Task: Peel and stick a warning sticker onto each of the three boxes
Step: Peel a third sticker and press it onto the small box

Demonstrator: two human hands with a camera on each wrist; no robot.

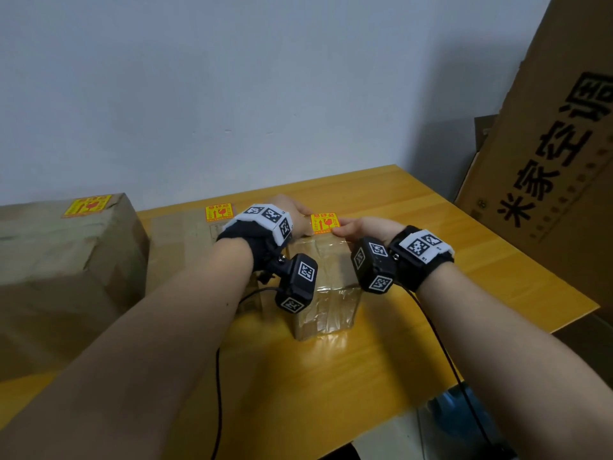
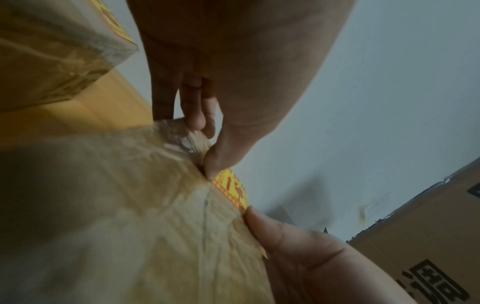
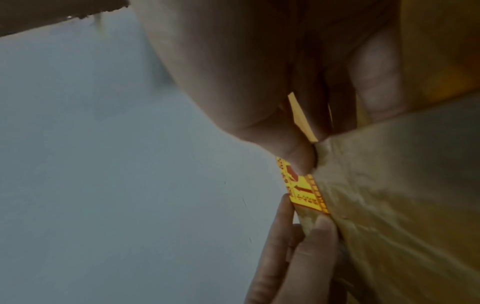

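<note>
A small brown box wrapped in clear tape (image 1: 326, 280) stands mid-table. A yellow and red warning sticker (image 1: 324, 223) lies at its far top edge, held between both hands. My left hand (image 1: 302, 223) pinches the sticker's left side, thumb on top and fingers behind the box edge. My right hand (image 1: 339, 229) pinches its right side the same way. The left wrist view shows the sticker (image 2: 232, 189) edge-on, and the right wrist view shows it (image 3: 303, 189) under my thumb. A big box (image 1: 66, 260) and a flat box (image 1: 179, 240) each carry a sticker (image 1: 87, 205) (image 1: 219, 212).
The yellow wooden table (image 1: 447, 260) ends against a pale wall. A tall cardboard carton with black characters (image 1: 547, 144) leans at the right. Black cables (image 1: 217, 376) run from my wrist cameras. A blue object (image 1: 457, 406) sits below the table's front edge.
</note>
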